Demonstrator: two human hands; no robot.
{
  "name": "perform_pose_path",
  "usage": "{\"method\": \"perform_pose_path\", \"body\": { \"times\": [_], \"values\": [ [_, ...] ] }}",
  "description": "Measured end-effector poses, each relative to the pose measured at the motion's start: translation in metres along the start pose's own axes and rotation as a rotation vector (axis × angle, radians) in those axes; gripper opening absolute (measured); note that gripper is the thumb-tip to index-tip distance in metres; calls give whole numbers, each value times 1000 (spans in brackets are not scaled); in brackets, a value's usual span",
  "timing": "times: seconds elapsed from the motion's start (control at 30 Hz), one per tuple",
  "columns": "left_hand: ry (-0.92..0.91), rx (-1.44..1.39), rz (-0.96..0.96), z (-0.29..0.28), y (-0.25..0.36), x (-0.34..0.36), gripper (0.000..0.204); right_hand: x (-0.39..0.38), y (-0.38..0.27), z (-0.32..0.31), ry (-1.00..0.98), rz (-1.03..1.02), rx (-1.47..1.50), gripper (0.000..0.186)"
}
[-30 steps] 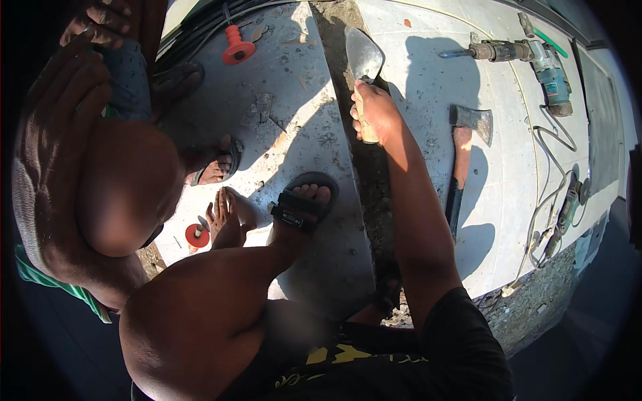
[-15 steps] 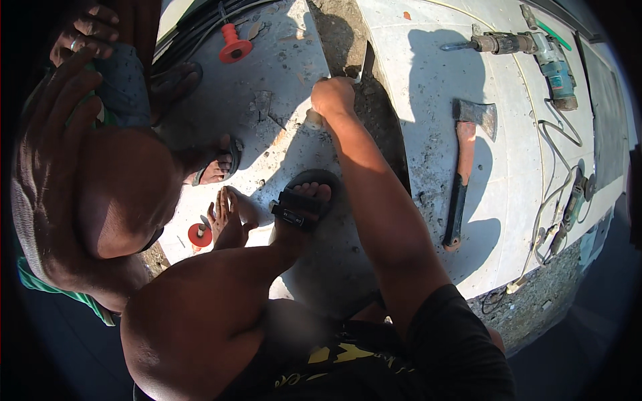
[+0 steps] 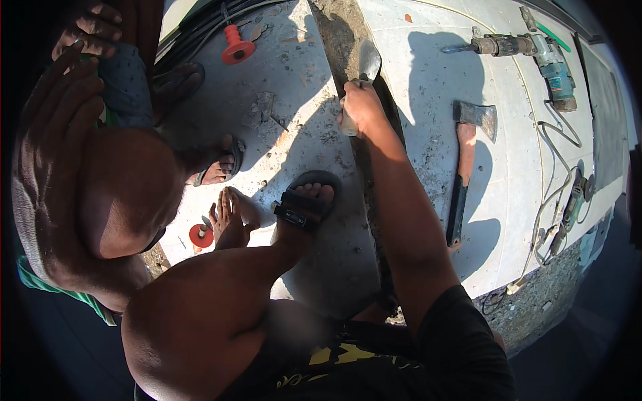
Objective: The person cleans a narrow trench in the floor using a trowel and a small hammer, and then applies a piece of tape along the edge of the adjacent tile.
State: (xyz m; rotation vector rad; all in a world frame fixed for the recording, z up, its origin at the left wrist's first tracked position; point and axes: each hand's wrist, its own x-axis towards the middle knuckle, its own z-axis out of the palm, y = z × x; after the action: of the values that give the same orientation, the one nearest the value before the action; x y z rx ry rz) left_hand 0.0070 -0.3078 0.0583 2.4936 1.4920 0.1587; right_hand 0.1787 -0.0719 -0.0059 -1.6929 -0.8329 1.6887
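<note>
My right hand (image 3: 361,107) grips the pale handle of a trowel (image 3: 370,60), whose metal blade lies in the narrow dirt trench (image 3: 334,30) cut between the pale slabs. My left hand (image 3: 227,219) rests on the floor beside my sandalled foot (image 3: 307,200), fingers stretched out with nothing in them. Just left of it stands a red round guard on a chisel (image 3: 200,235). A second chisel with a red guard (image 3: 235,47) lies at the upper left.
An axe (image 3: 467,147), a teal demolition hammer (image 3: 555,83), a grinder (image 3: 572,204) and cords lie on the right slab. Rubble bits (image 3: 264,107) dot the left slab. A co-worker's knee (image 3: 127,187), hands (image 3: 90,27) and feet fill the left side; dark cables run along the top.
My right hand with the trowel swung left toward the left slab's edge half a second ago and has since moved back right over the trench, a little lower than at first.
</note>
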Motion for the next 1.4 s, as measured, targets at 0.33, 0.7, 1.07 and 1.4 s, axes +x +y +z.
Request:
{"method": "perform_pose_path", "body": {
  "times": [0.33, 0.7, 1.07, 1.4],
  "values": [
    [-42, 55, 1, 2, -11, -17, 50, -4, -38, 40, 239, -86, -646, 53],
    [-81, 67, -24, -5, -5, -11, 44, 6, -38, 29, 43, -164, -758, 62],
    [-116, 47, -13, 2, -5, -6, 52, 4, -68, 2, -196, 181, -385, 40],
    [-80, 7, 36, 6, -1, 10, 54, 74, -34, 19, 131, 83, -768, 64]
  ]
}}
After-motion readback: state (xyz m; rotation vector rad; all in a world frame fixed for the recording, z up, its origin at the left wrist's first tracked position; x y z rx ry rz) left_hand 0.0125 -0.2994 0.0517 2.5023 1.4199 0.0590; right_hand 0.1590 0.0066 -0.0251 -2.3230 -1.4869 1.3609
